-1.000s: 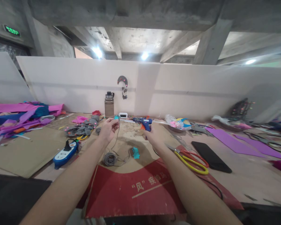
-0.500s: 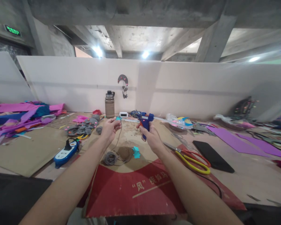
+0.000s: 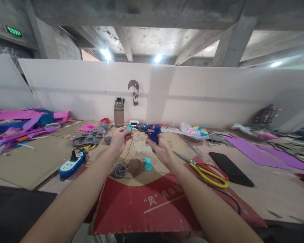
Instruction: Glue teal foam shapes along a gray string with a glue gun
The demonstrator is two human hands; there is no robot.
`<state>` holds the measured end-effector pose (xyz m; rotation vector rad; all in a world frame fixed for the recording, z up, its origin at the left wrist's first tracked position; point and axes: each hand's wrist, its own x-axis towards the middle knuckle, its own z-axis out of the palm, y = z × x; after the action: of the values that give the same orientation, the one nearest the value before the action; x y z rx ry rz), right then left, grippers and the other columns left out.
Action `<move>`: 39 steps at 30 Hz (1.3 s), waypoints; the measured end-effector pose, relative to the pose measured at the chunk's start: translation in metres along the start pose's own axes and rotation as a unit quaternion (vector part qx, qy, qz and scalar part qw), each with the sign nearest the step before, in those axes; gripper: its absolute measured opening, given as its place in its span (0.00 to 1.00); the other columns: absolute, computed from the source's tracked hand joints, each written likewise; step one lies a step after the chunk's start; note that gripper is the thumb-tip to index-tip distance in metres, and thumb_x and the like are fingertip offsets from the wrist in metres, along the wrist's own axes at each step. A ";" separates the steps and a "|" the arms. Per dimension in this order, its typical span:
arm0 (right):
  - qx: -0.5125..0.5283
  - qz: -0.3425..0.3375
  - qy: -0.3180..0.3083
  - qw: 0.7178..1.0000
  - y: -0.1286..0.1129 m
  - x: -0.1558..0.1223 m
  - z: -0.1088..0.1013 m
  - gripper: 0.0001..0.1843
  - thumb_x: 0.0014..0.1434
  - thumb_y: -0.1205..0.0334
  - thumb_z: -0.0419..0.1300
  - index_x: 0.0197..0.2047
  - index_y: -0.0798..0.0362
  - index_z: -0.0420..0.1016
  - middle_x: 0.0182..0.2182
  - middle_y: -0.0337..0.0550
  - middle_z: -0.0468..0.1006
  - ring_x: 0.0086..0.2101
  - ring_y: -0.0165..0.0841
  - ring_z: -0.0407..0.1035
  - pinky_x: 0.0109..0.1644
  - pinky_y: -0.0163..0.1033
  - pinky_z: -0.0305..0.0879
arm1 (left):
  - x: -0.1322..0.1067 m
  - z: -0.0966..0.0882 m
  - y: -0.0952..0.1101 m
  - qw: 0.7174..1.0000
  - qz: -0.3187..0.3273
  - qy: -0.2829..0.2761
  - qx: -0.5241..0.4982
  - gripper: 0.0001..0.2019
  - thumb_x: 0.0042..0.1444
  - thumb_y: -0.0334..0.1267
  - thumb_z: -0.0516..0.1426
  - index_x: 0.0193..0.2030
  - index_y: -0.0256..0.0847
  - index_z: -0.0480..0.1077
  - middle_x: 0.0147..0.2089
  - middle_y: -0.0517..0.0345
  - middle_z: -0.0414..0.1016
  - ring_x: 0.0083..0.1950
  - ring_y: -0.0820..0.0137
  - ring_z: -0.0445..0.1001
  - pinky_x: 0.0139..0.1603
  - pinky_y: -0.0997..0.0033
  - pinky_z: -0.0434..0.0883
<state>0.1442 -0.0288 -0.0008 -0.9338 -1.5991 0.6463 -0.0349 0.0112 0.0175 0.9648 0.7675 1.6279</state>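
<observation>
My left hand [image 3: 122,138] pinches a small turquoise piece [image 3: 128,127], with a thin grey cord [image 3: 130,147] trailing down from it to a coil of cord [image 3: 119,170] on the cardboard. In my right hand [image 3: 160,146] is a blue hot glue gun [image 3: 154,133], gripped by its handle with the nozzle pointing left, close to the turquoise piece. Whether the nozzle touches it I cannot tell. A glue stick [image 3: 168,130] sticks out of the gun's back. Below the hands, turquoise cut-out shapes [image 3: 148,164] lie on the board.
Scissors [image 3: 205,172] and a black phone [image 3: 230,168] lie on the right. A power strip [image 3: 72,164] and grey felt pieces [image 3: 90,136] are on the left. Behind stand a bottle [image 3: 119,113] and a white partition [image 3: 91,87]. Purple sheets [image 3: 255,152] lie far right.
My right hand has brought the glue gun left, so its nozzle is now close to the turquoise piece. My left hand has hardly moved.
</observation>
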 end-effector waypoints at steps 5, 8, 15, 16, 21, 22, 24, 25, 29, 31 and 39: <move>0.011 -0.004 -0.033 0.999 0.002 0.001 -0.002 0.14 0.56 0.53 0.54 0.41 0.53 0.64 0.24 0.37 0.68 0.23 0.28 0.59 0.26 0.35 0.57 | 0.000 0.000 -0.001 1.000 0.005 -0.013 0.003 0.11 0.36 0.30 0.64 0.23 0.35 0.64 0.21 0.61 0.69 0.24 0.76 0.69 0.24 0.78 0.66; 0.011 -0.003 -0.032 0.999 0.001 0.001 -0.002 0.13 0.56 0.53 0.54 0.41 0.52 0.64 0.24 0.37 0.68 0.23 0.29 0.60 0.27 0.35 0.57 | 0.001 0.000 -0.003 1.000 0.008 -0.026 0.001 0.12 0.35 0.31 0.65 0.23 0.35 0.63 0.21 0.61 0.69 0.24 0.76 0.69 0.24 0.78 0.65; 0.006 0.005 -0.029 1.000 0.000 0.001 -0.001 0.12 0.55 0.55 0.55 0.41 0.52 0.64 0.23 0.36 0.68 0.23 0.29 0.60 0.27 0.36 0.57 | 0.002 -0.001 -0.004 0.999 0.007 -0.036 -0.002 0.12 0.35 0.32 0.65 0.24 0.35 0.64 0.21 0.61 0.69 0.24 0.77 0.68 0.25 0.78 0.65; 0.007 0.005 -0.030 1.000 0.001 0.001 -0.001 0.12 0.55 0.55 0.55 0.41 0.52 0.64 0.24 0.36 0.68 0.23 0.29 0.60 0.27 0.35 0.56 | 0.002 -0.001 -0.004 0.999 0.007 -0.038 -0.003 0.12 0.35 0.32 0.65 0.24 0.35 0.64 0.21 0.61 0.69 0.24 0.77 0.68 0.25 0.78 0.65; 0.001 0.006 -0.034 0.999 0.004 0.002 -0.002 0.13 0.56 0.55 0.54 0.42 0.52 0.64 0.24 0.37 0.69 0.22 0.29 0.59 0.27 0.35 0.56 | 0.002 0.000 -0.003 0.999 0.011 -0.045 -0.002 0.12 0.35 0.32 0.65 0.23 0.35 0.65 0.21 0.61 0.69 0.24 0.77 0.68 0.25 0.78 0.65; 0.000 0.005 -0.034 0.999 0.005 0.002 -0.002 0.13 0.56 0.55 0.54 0.42 0.52 0.63 0.24 0.36 0.69 0.22 0.29 0.59 0.27 0.35 0.56 | 0.002 0.000 -0.003 0.999 0.012 -0.046 -0.002 0.12 0.35 0.32 0.65 0.23 0.35 0.65 0.21 0.61 0.69 0.24 0.77 0.68 0.25 0.78 0.65; 0.003 0.003 -0.033 0.999 0.006 0.002 -0.002 0.12 0.56 0.55 0.54 0.42 0.52 0.64 0.24 0.36 0.68 0.22 0.29 0.59 0.26 0.35 0.56 | 0.001 0.000 -0.003 0.999 0.012 -0.047 -0.001 0.12 0.35 0.32 0.66 0.23 0.35 0.65 0.21 0.61 0.69 0.24 0.77 0.68 0.25 0.77 0.65; 0.005 0.002 -0.032 0.999 0.006 0.002 -0.001 0.12 0.56 0.55 0.54 0.42 0.52 0.64 0.24 0.36 0.68 0.22 0.29 0.59 0.26 0.35 0.56 | 0.001 0.000 -0.003 0.999 0.012 -0.048 -0.001 0.12 0.35 0.32 0.66 0.23 0.35 0.65 0.21 0.61 0.69 0.24 0.77 0.68 0.25 0.77 0.65; 0.005 0.000 -0.025 1.000 0.006 0.003 -0.001 0.12 0.56 0.55 0.54 0.42 0.51 0.64 0.22 0.35 0.67 0.22 0.30 0.59 0.26 0.35 0.56 | 0.001 0.000 -0.003 0.999 0.012 -0.050 -0.002 0.12 0.35 0.32 0.65 0.24 0.35 0.65 0.21 0.62 0.69 0.24 0.77 0.68 0.25 0.77 0.65; -0.006 0.002 -0.019 1.000 0.005 0.002 -0.001 0.12 0.55 0.55 0.54 0.42 0.51 0.64 0.22 0.35 0.66 0.22 0.30 0.59 0.27 0.36 0.57 | 0.002 -0.001 -0.004 0.999 0.012 -0.051 -0.004 0.12 0.35 0.32 0.65 0.24 0.35 0.65 0.21 0.62 0.68 0.24 0.77 0.68 0.25 0.77 0.65; -0.009 -0.006 -0.020 1.000 0.004 0.003 -0.002 0.14 0.55 0.53 0.54 0.43 0.52 0.64 0.21 0.34 0.64 0.22 0.30 0.58 0.27 0.35 0.56 | 0.002 -0.001 -0.004 0.999 0.011 -0.053 -0.004 0.12 0.36 0.32 0.65 0.23 0.35 0.65 0.21 0.61 0.69 0.24 0.77 0.68 0.25 0.78 0.65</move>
<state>0.1465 -0.0248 -0.0022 -0.9291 -1.6479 0.6477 -0.0340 0.0145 0.0138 1.0474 0.6793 1.5845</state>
